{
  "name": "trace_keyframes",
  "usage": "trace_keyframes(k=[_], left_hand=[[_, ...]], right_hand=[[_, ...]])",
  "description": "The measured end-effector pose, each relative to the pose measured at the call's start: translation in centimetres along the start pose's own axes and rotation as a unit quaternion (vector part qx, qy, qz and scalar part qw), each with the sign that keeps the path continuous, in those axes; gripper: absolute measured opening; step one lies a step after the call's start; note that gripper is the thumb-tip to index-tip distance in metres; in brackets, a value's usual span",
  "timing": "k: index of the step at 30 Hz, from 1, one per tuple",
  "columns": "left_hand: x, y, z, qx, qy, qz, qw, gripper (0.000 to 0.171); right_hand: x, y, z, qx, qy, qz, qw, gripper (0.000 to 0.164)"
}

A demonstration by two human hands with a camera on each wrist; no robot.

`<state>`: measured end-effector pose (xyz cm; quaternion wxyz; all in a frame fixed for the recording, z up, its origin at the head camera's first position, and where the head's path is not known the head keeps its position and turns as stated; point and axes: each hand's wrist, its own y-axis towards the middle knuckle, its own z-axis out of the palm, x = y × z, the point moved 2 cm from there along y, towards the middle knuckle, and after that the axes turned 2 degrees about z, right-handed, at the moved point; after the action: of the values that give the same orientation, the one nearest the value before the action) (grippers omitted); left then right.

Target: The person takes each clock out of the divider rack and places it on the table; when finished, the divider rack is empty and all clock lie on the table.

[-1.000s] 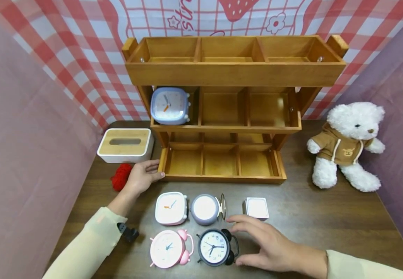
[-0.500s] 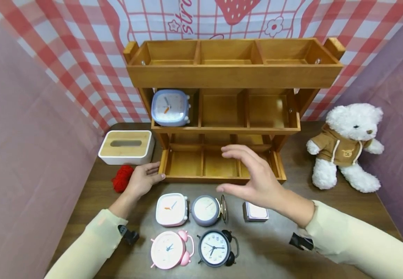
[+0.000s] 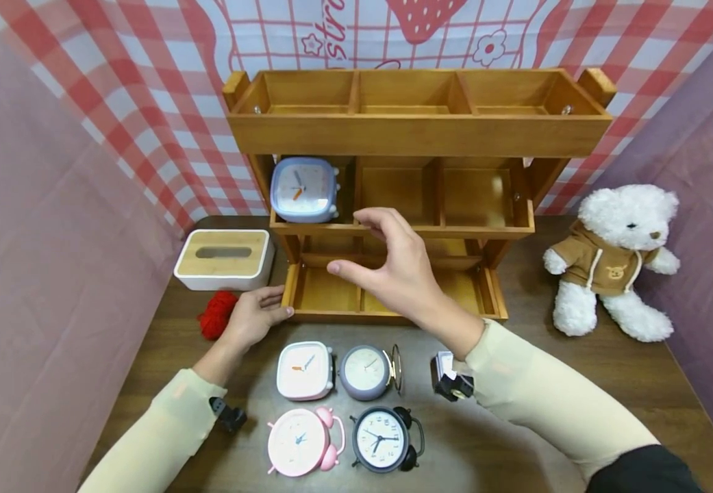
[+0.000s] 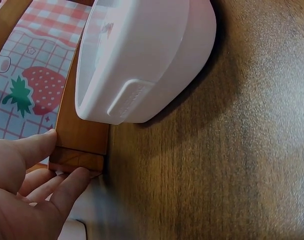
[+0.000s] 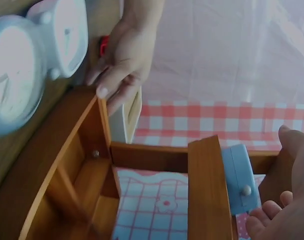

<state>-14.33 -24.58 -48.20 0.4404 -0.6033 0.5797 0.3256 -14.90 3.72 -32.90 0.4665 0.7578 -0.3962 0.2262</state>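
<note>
My left hand (image 3: 254, 318) grips the lower left front corner of the wooden shelf (image 3: 418, 137), thumb and fingers on either side of the corner piece (image 4: 77, 159) in the left wrist view. In front of the bottom tier my right hand (image 3: 396, 267) hovers, thumb and fingers spread with nothing between them. A blue alarm clock (image 3: 305, 190) sits in the left compartment of the middle tier, just up and left of that hand. On the table stand a white clock (image 3: 304, 370), a grey round clock (image 3: 365, 372), a pink twin-bell clock (image 3: 298, 442) and a black twin-bell clock (image 3: 381, 439).
A tissue box (image 3: 223, 260) with a wooden lid and a red yarn bundle (image 3: 217, 315) lie left of the shelf. A teddy bear (image 3: 615, 260) sits to the right. A small white square item (image 3: 444, 363) is partly hidden by my right wrist camera.
My right hand has left the black clock's side and moved up and left, across the shelf's lower tiers toward the blue clock. The left hand keeps its place on the shelf corner.
</note>
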Motion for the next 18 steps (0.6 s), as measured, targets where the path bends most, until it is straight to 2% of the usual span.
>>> trace_keyframes(k=[7,18], left_hand=[[-0.1,0.1,0.0,-0.001,-0.005,-0.005,1.0000,0.057],[0.2,0.4,0.1,-0.002,0.005,-0.001,1.0000,0.054]], right_hand=[[0.3,1.6,2.0,-0.023,0.004,0.042,0.999,0.077],[0.5,3.9,3.7,-0.013,-0.010,0.110,0.994,0.087]])
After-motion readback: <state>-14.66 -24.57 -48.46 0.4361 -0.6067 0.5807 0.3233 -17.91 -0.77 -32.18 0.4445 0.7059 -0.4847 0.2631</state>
